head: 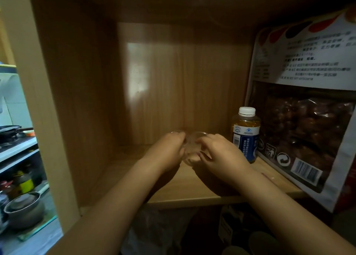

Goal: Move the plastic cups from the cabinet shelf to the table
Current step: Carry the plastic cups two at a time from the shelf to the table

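**Both hands on the clear cups, deep in the cabinet**

Forearms reach in from the bottom of the view, over the front edge of the cabinet shelf (192, 199), to a spot about midway back on the board. At that spot stand the plastic cups (193, 147), clear and hard to read in the dim light: one rim shows between the two hands and a second rim peeks out past the left knuckles, so there appear to be at least two, side by side and touching or nearly so. How many in all I cannot tell.

The left hand (166, 151) curls around the left-hand cup, fingers bent and closed over its far side. The right hand (221, 154) has its fingers folded against the right wall of the middle cup, thumb on the near side, pinching the thin wall. Whether either cup is off the board is not clear.

Such cups should be very light, thin-walled and easily crushed or tipped, and smooth enough to slip; a gentle grip around the body below the rim looks safest. A capped supplement bottle (245, 135) stands just beside the right hand, with a large snack bag (304, 104) leaning at the shelf's right end, so the right elbow has little room.
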### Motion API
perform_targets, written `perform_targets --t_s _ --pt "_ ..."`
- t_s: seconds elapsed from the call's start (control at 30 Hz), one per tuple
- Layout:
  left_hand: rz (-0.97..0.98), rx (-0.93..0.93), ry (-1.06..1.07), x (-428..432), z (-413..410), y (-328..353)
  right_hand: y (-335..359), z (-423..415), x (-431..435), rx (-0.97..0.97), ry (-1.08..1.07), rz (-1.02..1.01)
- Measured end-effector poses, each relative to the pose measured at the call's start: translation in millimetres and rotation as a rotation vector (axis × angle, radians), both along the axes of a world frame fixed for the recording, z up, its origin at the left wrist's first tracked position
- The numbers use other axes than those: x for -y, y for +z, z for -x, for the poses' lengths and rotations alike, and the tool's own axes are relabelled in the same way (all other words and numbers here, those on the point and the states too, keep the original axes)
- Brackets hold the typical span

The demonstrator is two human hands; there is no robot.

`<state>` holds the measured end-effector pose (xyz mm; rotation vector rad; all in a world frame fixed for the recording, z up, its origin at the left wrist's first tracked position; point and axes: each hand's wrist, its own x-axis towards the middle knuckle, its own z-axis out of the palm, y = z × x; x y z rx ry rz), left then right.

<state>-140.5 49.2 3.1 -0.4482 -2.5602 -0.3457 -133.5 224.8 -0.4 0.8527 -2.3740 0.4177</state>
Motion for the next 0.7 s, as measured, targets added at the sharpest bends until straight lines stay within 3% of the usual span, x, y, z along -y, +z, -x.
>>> perform_targets --t_s 0.37,0.7 --pt "0.063 -0.049 -0.046 28 -88 11 3 -64 16 -0.061 0.027 -0.019" --pt "0.096 -0.192 0.002 118 -227 15 16 -172 107 -0.164 0.181 0.026"
